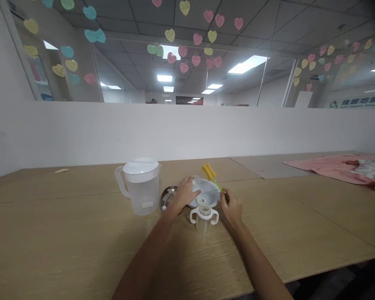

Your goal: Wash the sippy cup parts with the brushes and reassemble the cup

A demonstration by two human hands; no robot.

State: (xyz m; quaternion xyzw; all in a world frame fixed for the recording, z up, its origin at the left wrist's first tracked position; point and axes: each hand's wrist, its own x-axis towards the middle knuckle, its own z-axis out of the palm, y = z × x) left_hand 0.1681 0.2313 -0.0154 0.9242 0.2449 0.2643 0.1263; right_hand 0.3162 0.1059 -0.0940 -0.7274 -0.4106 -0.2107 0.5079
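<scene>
My right hand (233, 207) grips the thin green handle of a bottle brush. The brush's yellow sponge head (209, 171) points up and away, beyond the right side of a white basin (217, 193). At the basin's left rim is my left hand (185, 192), thumb apart from the fingers; whether it presses on the rim I cannot tell. In front of the basin a clear baby bottle (204, 223) with two white handles stands upright, its mouth uncovered. A small white ring-like part (201, 201) shows just behind it. The basin's inside is partly hidden.
Left of my left hand, a metal bowl (163, 205) holds small clear and white parts. Beside it stands a lidded translucent pitcher (143, 193). A pink cloth (321, 164) lies at the far right. A white wall (187, 129) closes off the table's back.
</scene>
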